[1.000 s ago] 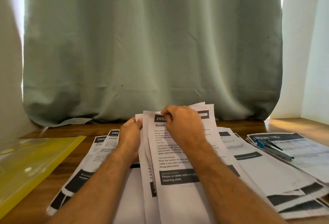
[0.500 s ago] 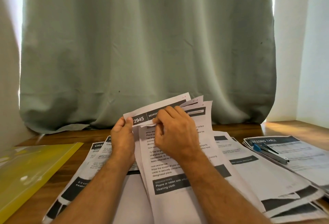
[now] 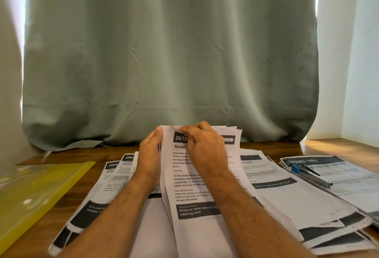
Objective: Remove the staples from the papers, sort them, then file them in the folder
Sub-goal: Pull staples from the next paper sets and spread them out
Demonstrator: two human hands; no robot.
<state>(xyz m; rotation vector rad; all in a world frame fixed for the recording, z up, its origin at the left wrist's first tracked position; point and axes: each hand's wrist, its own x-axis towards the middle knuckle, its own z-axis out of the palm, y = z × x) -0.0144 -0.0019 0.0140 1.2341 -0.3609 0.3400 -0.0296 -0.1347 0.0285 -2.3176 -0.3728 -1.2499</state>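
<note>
Pale green curtains [image 3: 170, 56] are hanging behind a wooden bench [image 3: 332, 147] where a person is working through a sheaf of white printed sheets with black header bars [image 3: 190, 184], held upright at the centre. Both hands are gripping its top edge: the left hand [image 3: 149, 155] is clasping the left margin while the right hand [image 3: 205, 147] is pinching the upper corner, fingers curled over the heading. Sorting appears to be partly done, judging by the fanned piles of printed papers [image 3: 287, 196] lying on either side. Filing is not yet done: the translucent yellow plastic folder [image 3: 34, 194] is lying well to the left, apart from both hands. A blue-handled metal staple remover [image 3: 307, 173] is resting on the rightmost pile.
</note>
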